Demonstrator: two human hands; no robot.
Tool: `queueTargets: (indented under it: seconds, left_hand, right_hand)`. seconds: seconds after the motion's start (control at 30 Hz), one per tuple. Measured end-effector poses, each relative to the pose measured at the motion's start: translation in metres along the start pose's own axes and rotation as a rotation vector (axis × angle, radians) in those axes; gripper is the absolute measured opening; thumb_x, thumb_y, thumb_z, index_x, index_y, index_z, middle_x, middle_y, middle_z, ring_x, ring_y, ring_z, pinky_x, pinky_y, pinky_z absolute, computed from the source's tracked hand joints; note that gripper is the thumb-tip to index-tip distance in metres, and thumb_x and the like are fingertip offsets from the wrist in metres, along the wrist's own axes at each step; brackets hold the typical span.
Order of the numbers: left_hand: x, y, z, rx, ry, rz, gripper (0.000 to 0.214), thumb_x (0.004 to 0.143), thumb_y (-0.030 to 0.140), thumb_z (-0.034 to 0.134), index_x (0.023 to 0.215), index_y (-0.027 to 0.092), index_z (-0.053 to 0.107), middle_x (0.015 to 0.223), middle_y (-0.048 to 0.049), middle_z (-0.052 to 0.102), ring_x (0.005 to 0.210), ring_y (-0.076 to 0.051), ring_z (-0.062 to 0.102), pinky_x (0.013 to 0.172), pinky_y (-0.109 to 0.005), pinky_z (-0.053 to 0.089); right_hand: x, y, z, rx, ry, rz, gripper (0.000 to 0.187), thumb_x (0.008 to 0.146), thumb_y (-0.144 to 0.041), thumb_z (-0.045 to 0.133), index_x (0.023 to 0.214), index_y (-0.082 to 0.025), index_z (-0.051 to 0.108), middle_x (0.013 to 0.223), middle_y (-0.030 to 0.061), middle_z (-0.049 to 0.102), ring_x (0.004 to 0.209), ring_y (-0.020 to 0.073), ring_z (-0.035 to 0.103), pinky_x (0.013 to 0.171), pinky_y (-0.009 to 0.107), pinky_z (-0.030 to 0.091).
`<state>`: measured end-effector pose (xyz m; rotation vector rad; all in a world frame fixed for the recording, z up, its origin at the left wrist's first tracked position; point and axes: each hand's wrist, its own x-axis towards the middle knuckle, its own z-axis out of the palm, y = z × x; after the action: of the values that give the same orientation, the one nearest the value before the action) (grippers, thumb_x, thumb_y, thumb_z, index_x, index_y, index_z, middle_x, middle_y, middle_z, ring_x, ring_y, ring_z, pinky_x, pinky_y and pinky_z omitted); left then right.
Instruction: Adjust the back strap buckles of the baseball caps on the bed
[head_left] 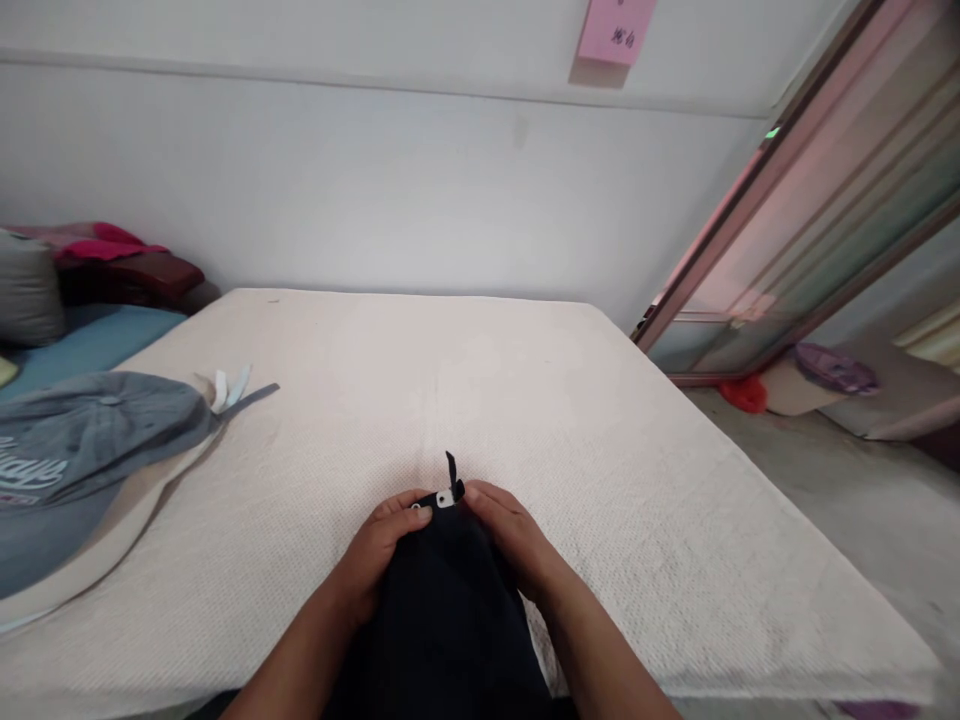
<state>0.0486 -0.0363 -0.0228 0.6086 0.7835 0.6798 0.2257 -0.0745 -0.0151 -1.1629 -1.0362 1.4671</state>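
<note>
A dark navy cap (pixel 450 580) is held between my two hands at the table's near edge. A narrow black strap end (pixel 451 468) sticks up from its far edge, next to a small white label (pixel 445 498). My left hand (pixel 386 540) pinches that edge, thumb on top, by a small metal ring (pixel 416 507). At the strap's base, my right hand (pixel 510 530) grips the other side with fingers closed. Part of the cap merges with dark cloth below, so its full shape is unclear. To the left lie stacked caps, a grey-blue one (pixel 105 430) on top.
A pale textured cloth covers the table (pixel 600 450). Behind it stands a white wall (pixel 375 180) with a pink note (pixel 616 32). A grey cushion (pixel 30 290) is at far left. Sliding glass doors (pixel 780 230) and a purple basket (pixel 836 368) are on the right.
</note>
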Motion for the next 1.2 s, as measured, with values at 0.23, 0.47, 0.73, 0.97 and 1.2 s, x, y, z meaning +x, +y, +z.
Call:
queueTargets:
  seconds: [0.23,0.47,0.73,0.97,1.2]
  left_hand:
    - [-0.01,0.003,-0.002,-0.24,0.059,0.023,0.02,0.064,0.015,0.075,0.083,0.017,0.07,0.072,-0.0019,0.07,0.064,-0.016,0.065,0.065,-0.025,0.052]
    - [-0.006,0.023,-0.019,-0.438,0.104,0.081,0.01,0.078,0.017,0.064,0.085,0.016,0.071,0.066,-0.0024,0.069,0.058,-0.016,0.066,0.064,-0.027,0.055]
    - [0.003,0.037,-0.038,-0.413,0.153,-0.065,0.021,0.082,0.034,0.062,0.076,0.015,0.069,0.064,-0.0035,0.069,0.057,-0.017,0.065,0.06,-0.029,0.054]
    - [-0.009,0.019,-0.027,-0.193,0.077,-0.017,0.029,0.084,0.04,0.06,0.086,0.014,0.071,0.081,-0.0081,0.073,0.074,-0.02,0.068,0.071,-0.029,0.05]
    - [-0.031,-0.024,-0.036,-0.078,-0.087,0.039,0.025,0.074,0.015,0.07,0.099,0.016,0.071,0.099,-0.0117,0.072,0.087,-0.024,0.067,0.081,-0.034,0.049]
  right_hand:
    - [0.011,0.014,-0.002,-0.091,0.139,0.079,0.018,0.072,-0.025,0.067,0.061,-0.017,0.054,0.055,-0.0043,0.046,0.05,0.0081,0.039,0.05,0.023,0.028]
    - [0.0,0.015,-0.005,0.358,0.08,0.284,0.037,0.081,-0.052,0.058,0.087,-0.015,0.062,0.077,0.0068,0.066,0.069,0.0164,0.061,0.066,0.029,0.044]
    - [-0.011,0.017,0.012,0.647,-0.132,0.241,0.029,0.072,-0.023,0.075,0.099,-0.014,0.068,0.079,0.0035,0.07,0.065,0.0116,0.062,0.066,0.023,0.048]
    - [0.008,0.004,-0.015,0.814,0.393,0.048,0.025,0.073,-0.019,0.073,0.097,-0.015,0.07,0.09,0.007,0.074,0.081,0.0183,0.069,0.081,0.029,0.055]
    - [0.023,0.006,-0.029,0.882,0.584,0.077,0.013,0.076,-0.016,0.066,0.088,-0.016,0.07,0.077,0.0055,0.074,0.076,0.0189,0.07,0.075,0.028,0.059]
